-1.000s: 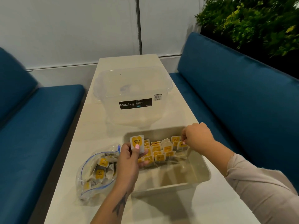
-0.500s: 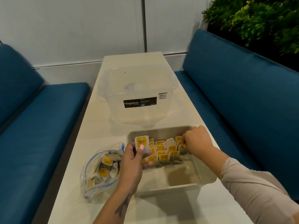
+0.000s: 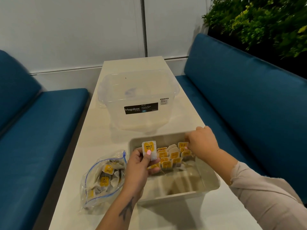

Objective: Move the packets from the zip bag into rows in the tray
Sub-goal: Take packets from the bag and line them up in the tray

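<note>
L hand point(image 3: 141, 165) was over the tray's point(image 3: 211, 188) near-L corner, thumb and fingers pinched on one tea packet point(image 3: 149, 149) held upright, yellow label reading RELAX facing the camera. R hand point(image 3: 201, 141) was at approx 1 o'clock in the tray, fingers curled down onto the tops of the far-R packets; whether it actually gripped one or just pressed on them, can't tell. Rows of packets point(image 3: 169, 157) stood on edge across the tray's far half, w/ strings trailing toward the near half. Zip bag point(image 3: 103, 178) lay open at approx 9 o'clock from the tray, just beside it on the table point(image 3: 86, 146), w/ more packets inside. Clear Megabox storage bin point(image 3: 137, 100) sat at 12 o'clock beyond the tray, apart from it. Blue bench seats point(image 3: 41, 130) ran along both sides of the table; plant wall point(image 3: 265, 19) at approx 2 o'clock.
</note>
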### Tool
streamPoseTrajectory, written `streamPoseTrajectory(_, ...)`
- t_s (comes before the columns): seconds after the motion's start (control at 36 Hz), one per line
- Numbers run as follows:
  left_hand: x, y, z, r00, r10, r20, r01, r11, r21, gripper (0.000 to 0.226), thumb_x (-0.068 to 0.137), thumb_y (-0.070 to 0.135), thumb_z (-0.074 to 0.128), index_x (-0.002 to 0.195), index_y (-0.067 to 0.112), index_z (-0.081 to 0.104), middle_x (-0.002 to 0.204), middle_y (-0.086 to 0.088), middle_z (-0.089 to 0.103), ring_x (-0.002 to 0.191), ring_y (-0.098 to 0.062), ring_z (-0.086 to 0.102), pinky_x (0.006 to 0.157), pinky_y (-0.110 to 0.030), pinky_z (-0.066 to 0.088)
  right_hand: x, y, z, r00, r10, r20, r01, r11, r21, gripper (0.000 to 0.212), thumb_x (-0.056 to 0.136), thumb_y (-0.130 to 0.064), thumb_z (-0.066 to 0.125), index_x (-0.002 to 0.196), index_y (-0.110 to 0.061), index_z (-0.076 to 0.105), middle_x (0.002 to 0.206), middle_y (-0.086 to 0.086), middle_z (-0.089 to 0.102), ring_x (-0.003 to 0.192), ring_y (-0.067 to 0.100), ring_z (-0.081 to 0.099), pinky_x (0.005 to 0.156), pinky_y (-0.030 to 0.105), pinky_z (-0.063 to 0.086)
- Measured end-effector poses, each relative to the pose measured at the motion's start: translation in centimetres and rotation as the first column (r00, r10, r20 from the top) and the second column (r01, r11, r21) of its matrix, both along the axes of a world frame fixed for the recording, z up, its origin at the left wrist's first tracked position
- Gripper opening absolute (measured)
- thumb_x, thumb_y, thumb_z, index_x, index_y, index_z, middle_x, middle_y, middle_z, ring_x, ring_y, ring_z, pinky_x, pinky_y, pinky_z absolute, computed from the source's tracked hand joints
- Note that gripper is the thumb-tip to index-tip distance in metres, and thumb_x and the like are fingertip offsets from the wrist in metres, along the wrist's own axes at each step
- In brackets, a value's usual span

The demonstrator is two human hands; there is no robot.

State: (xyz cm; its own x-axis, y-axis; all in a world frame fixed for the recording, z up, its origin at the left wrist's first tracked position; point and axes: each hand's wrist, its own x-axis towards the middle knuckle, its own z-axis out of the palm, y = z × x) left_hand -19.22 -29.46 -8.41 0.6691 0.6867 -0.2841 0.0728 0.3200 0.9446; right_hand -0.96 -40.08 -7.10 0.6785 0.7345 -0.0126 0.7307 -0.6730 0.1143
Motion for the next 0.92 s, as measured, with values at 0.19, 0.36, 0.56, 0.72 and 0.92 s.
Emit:
streamPoseTrajectory(0.19,1.0,-0.9,0.6,0.996,-0.088,-0.017,0.088,0.995,0.035,0.01,0.094,0.023,0.053,0.098,0.016,0.059,0.096,-0.003,0.072,0.083,-0.015,0.071,0.057,-0.029,0.054,-2.2,1.0,5.4,0.871,0.134,-0.473,0.014,0.955,0.296,0.018,0.087,-0.038,0.064,0.102,-0.031,0.07,0.098,-0.009,0.069,0.083,0.01,0.062,0.074,0.024,0.044)
streamPoseTrajectory(0.36,1.8,-1.6,1.3,0.989,-0.146,-0.008,0.146,0.987,0.062,0.009,0.093,0.027,0.056,0.094,0.019,0.061,0.085,-0.002,0.071,0.085,-0.017,0.071,0.057,-0.027,0.052,-3.6,1.5,7.4,0.837,0.196,-0.51,-0.037,0.952,0.304,0.016,0.082,-0.033,0.072,0.098,-0.029,0.072,0.091,-0.01,0.07,0.071,0.002,0.056,0.067,0.022,0.045)
streamPoseTrajectory(0.56,2.1,-1.8,1.4,0.984,-0.179,-0.013,0.178,0.962,0.207,0.01,0.086,0.021,0.066,0.093,0.027,0.064,0.086,0.007,0.072,0.087,-0.008,0.068,0.066,-0.025,0.054,-3.5,0.7,7.8,0.857,0.167,-0.488,-0.028,0.96,0.28,0.008,0.083,-0.028,0.071,0.09,-0.027,0.072,0.085,-0.009,0.069,0.071,0.006,0.057,0.056,0.017,0.038)
streamPoseTrajectory(0.72,0.8,0.1,0.7,0.993,-0.085,-0.083,0.117,0.828,0.549,0.036,0.083,0.011,0.068,0.101,0.041,0.06,0.103,0.019,0.066,0.1,0.005,0.059,0.082,-0.015,0.048,-2.2,-0.7,7.1,0.912,0.095,-0.398,-0.013,0.979,0.203,0.006,0.083,-0.028,0.07,0.089,-0.027,0.07,0.079,-0.012,0.064,0.079,0.009,0.061,0.058,0.017,0.039)
streamPoseTrajectory(0.92,-1.0,1.5,0.0,0.994,0.03,-0.104,0.046,0.75,0.66,0.036,0.086,0.01,0.065,0.103,0.041,0.058,0.104,0.024,0.062,0.094,0.021,0.051,0.071,0.003,0.035,-0.5,-1.5,3.8,0.984,0.036,-0.176,-0.031,0.999,0.033,0.005,0.085,-0.028,0.062,0.083,-0.031,0.065,0.087,-0.009,0.069,0.084,0.015,0.059,0.085,0.029,0.035)
